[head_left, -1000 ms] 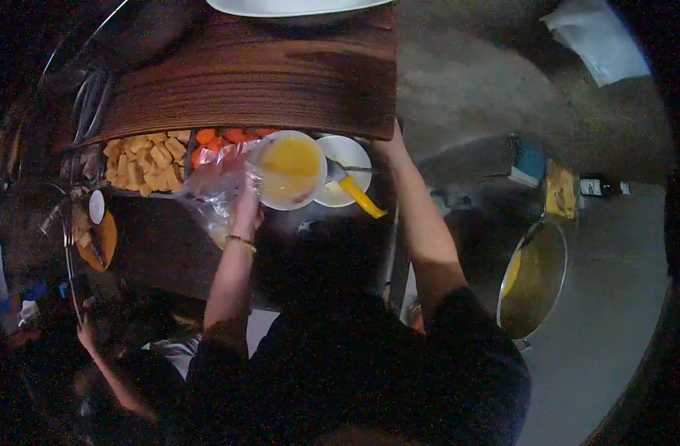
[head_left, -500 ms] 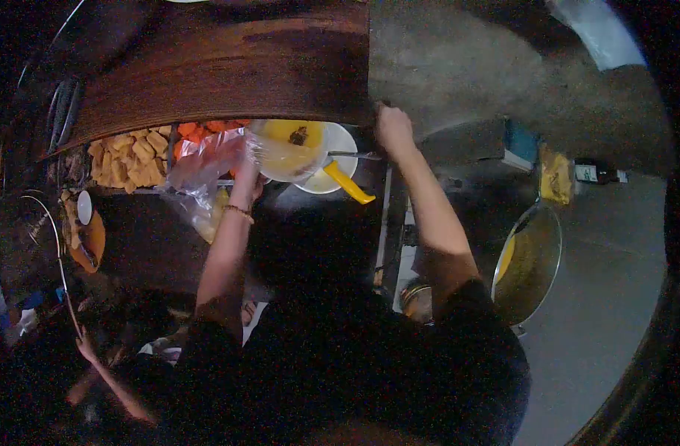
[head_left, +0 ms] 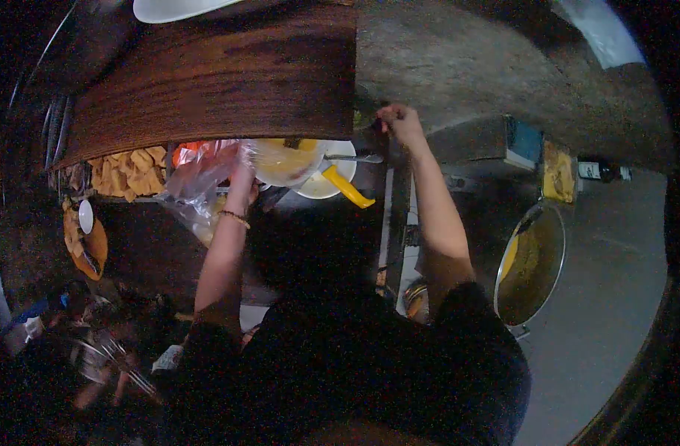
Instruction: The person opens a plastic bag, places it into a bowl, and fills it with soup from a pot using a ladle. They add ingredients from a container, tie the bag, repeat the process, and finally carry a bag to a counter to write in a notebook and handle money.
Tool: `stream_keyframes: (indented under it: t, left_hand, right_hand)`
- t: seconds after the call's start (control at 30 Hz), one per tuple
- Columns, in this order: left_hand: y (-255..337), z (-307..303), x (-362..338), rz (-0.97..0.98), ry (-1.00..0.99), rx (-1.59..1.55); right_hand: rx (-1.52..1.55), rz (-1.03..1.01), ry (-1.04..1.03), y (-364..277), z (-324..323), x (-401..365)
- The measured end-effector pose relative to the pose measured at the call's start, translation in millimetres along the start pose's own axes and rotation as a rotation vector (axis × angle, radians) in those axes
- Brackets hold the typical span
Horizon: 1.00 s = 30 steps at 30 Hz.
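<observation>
My left hand [head_left: 243,175], a bead bracelet at its wrist, grips a clear plastic bag [head_left: 193,186] that spreads to both sides of it. Pale contents show low in the bag. To its right, partly behind clear plastic, are a yellow-topped container and a white bowl [head_left: 318,186]. A yellow handle [head_left: 347,186] and a metal utensil handle [head_left: 360,158] stick out over the bowl. My right hand [head_left: 403,125] is raised beside the dark wooden board's right end, its fingers curled together. What they hold, if anything, is too dark to make out. Something green [head_left: 360,117] lies just left of it.
Tan pieces [head_left: 129,173] and orange-red food [head_left: 188,152] fill compartments below the wooden board [head_left: 228,82]. At right stand a large metal pot [head_left: 532,279], a yellow packet [head_left: 558,172] and a dark bottle [head_left: 604,172]. Another person's blurred hand [head_left: 95,390] is at lower left.
The view has tilted, so the board and bowl sit lower. My right hand has shifted slightly right, away from the board's end. My left hand keeps the bag. The other person's hand has moved.
</observation>
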<state>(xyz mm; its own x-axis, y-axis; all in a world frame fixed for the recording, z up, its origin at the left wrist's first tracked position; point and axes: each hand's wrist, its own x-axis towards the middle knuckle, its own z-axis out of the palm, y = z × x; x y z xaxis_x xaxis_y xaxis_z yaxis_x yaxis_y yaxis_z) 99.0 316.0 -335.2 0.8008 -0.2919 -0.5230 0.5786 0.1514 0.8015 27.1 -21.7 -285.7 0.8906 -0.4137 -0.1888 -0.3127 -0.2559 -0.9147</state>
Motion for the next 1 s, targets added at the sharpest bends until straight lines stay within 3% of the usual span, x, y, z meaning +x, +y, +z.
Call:
stream_keyframes:
  t: [0.23, 0.3, 0.33, 0.4, 0.43, 0.57, 0.7, 0.77, 0.8, 0.87, 0.9, 0.93, 0.97, 1.0]
  left_hand:
    - [18, 26, -24, 0.001, 0.006, 0.074]
    - [26, 35, -29, -0.069, -0.069, 0.021]
    - [31, 40, -33, -0.069, -0.064, 0.017]
    - [37, 50, -39, -0.052, -0.001, 0.099]
    - [36, 51, -38, -0.050, 0.005, 0.092]
    - [42, 49, -46, 0.030, -0.018, 0.168]
    - [44, 41, -54, -0.003, -0.126, 0.227]
    - [50, 35, -56, -0.075, -0.229, 0.346]
    - [54, 34, -62, -0.076, -0.217, 0.339]
    - [57, 36, -75, -0.014, -0.523, 0.400]
    - [48, 31, -73, -0.025, -0.517, 0.395]
    - [37, 25, -65, -0.063, -0.679, 0.395]
    - [27, 20, -60, -0.096, -0.840, 0.391]
    - [22, 18, -62, -0.100, -0.836, 0.384]
  right_hand:
    - [-0.046, -0.130, 0.028, -57, -22, -53]
    - [-0.321, -0.408, 0.114, -78, -9, -79]
    - [-0.322, -0.410, 0.108, -84, -1, -90]
    - [-0.594, -0.589, 0.021, -93, 12, -107]
    - [-0.603, -0.682, 0.075, -99, 13, -109]
    - [-0.687, -0.522, 0.251, -98, 3, -79]
    - [-0.900, -0.433, 0.157, -31, 17, -5]
    - [-1.217, -0.424, 0.070, -17, 29, 10]
    - [-1.216, -0.433, 0.058, -37, 36, 1]
    - [-0.999, -0.693, -0.038, -98, 61, -28]
    - [-0.778, -0.823, -0.193, -91, 77, -30]
    - [-0.547, -0.936, -0.341, -90, 91, -35]
    - [-0.544, -0.930, -0.350, -88, 102, -44]
    - [-0.256, -0.582, -0.731, -94, 112, -58]
